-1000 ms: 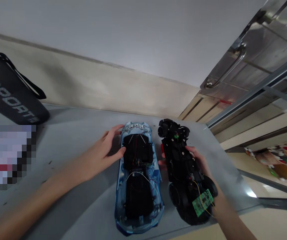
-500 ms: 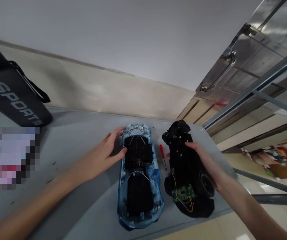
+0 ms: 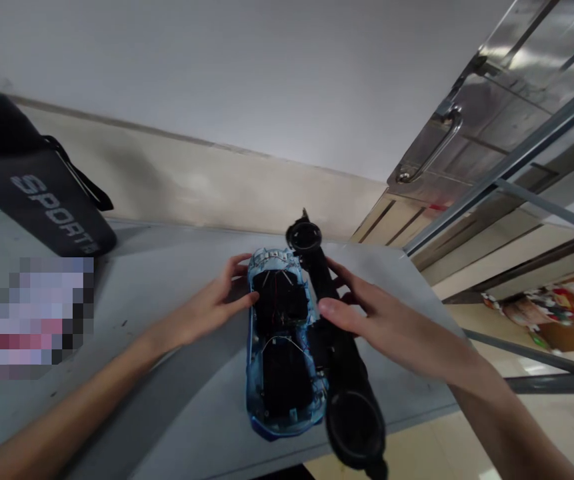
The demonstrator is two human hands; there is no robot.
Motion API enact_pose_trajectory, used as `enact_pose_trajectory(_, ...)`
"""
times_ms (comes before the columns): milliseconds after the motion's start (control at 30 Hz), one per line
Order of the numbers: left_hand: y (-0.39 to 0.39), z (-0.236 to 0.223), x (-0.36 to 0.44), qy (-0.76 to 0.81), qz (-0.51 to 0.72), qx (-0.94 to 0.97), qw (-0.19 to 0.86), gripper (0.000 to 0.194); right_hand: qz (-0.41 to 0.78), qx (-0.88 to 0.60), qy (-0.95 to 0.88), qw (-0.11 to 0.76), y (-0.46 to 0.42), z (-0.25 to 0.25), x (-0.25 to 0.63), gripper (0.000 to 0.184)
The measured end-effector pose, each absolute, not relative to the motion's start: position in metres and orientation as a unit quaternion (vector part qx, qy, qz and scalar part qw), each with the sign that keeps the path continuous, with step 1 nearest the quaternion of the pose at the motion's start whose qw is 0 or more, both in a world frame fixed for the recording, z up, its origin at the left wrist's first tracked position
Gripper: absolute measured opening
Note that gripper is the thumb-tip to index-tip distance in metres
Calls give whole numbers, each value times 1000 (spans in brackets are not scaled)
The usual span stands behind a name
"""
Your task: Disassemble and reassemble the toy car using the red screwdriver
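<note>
A blue toy car body shell (image 3: 259, 380) lies upside down on the grey table, its black inner side and thin wires facing up. My left hand (image 3: 227, 290) grips its left edge near the front, thumb on the inside and fingers along the outer side. My right hand (image 3: 367, 303) holds the black toy car chassis (image 3: 341, 353) by its middle, thumb on one face and fingers behind. The chassis is tipped on its side above the shell's right edge, wheels toward me. Its circuit board is turned out of sight, and the screwdriver seen earlier is hidden.
A black bottle marked SPORTS (image 3: 57, 193) with a strap leans at the left, beside a pixelated patch. A pale wall rises behind the table (image 3: 167, 387). On the right are a metal door with a handle (image 3: 437, 147), and a metal frame (image 3: 531, 383) over the tiled floor.
My right hand has lifted the chassis off the table, turned it on its side and brought it left against the shell. My left hand stays on the shell.
</note>
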State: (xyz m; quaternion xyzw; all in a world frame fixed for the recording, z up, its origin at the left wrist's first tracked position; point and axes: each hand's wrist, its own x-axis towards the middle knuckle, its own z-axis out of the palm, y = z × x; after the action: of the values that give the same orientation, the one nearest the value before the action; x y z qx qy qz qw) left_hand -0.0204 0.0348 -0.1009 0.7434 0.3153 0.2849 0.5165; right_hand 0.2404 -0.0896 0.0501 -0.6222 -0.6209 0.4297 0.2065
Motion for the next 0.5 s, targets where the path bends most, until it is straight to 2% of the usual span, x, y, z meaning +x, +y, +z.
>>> enact_pose_trajectory(200,33,-100,-17,321,308,687,575,73,237,-700,-663,119,-87,47,190,81)
enact_pose_trajectory(500,29,-95,-18,326,301,675,590,74,136,-757,-638,36,-70,29,154,79)
